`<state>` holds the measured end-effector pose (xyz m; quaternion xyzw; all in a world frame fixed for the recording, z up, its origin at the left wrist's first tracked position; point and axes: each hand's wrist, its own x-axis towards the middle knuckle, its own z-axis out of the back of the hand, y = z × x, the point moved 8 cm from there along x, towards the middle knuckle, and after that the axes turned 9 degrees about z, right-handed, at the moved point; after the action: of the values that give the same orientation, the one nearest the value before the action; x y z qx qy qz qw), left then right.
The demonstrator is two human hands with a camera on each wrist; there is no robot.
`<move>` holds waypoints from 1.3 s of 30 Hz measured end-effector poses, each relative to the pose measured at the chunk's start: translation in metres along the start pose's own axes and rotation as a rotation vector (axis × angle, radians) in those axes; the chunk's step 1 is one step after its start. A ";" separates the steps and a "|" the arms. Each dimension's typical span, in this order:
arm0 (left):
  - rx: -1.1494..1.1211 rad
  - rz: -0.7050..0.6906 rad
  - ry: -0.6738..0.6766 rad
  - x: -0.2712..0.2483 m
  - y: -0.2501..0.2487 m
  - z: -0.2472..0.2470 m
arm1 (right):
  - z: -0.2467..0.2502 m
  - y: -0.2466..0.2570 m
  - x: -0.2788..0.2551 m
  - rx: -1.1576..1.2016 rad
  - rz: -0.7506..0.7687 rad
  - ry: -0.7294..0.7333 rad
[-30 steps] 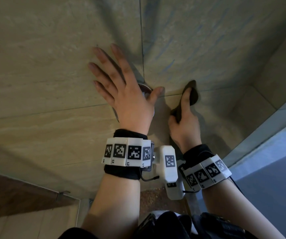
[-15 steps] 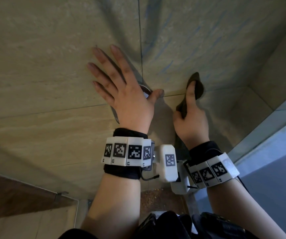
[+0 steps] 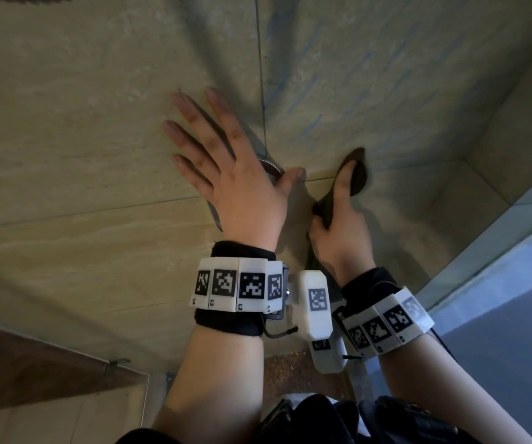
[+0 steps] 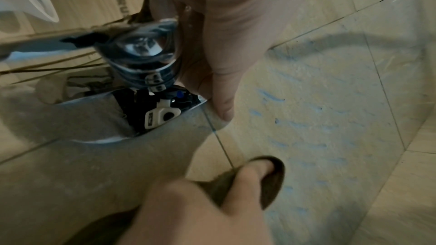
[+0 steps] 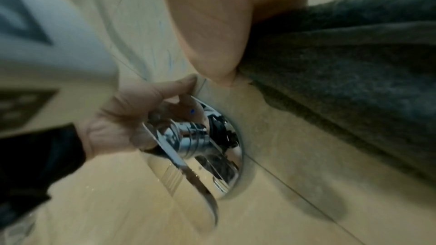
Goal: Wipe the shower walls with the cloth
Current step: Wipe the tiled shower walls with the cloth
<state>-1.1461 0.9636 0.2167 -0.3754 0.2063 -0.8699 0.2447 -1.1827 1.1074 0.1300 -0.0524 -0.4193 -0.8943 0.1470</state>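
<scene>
The beige tiled shower wall [image 3: 98, 91] fills the head view, with faint blue streaks [image 3: 338, 91] on the tile right of a vertical grout line. My left hand [image 3: 239, 174] lies flat with spread, straight fingers over a chrome valve handle [image 3: 271, 169], its thumb touching the wall. The same chrome valve [image 4: 144, 53] [image 5: 193, 137] shows in both wrist views. Just to the right, my right hand [image 3: 338, 225] grips a dark cloth [image 3: 356, 174] and presses it on the wall, thumb stretched along it. The cloth [image 4: 271, 183] [image 5: 342, 62] is bunched in that hand.
A side wall [image 3: 514, 139] meets the tiled wall in a corner at the right. A pale ledge and bluish panel [image 3: 498, 299] run along the lower right. A brown panel [image 3: 34, 363] sits at the lower left, and speckled floor [image 3: 290, 366] lies below my wrists.
My right hand moved the cloth slightly up and right along the wall, then back a little down and left. The left hand stayed on the valve handle.
</scene>
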 end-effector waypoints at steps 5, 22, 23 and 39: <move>0.000 -0.007 -0.018 0.000 -0.001 0.002 | -0.014 -0.004 -0.002 -0.125 0.111 0.112; 0.023 0.021 0.054 0.001 0.002 -0.003 | -0.008 -0.014 -0.004 0.001 0.023 -0.021; 0.020 0.022 0.055 0.001 0.002 -0.003 | -0.009 -0.015 -0.005 -0.026 0.031 0.001; 0.045 0.029 -0.013 -0.001 -0.002 0.002 | 0.026 -0.039 -0.005 0.104 -0.144 -0.232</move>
<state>-1.1444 0.9658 0.2187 -0.3724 0.1906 -0.8681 0.2671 -1.1911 1.1521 0.1176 -0.1176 -0.4821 -0.8674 0.0355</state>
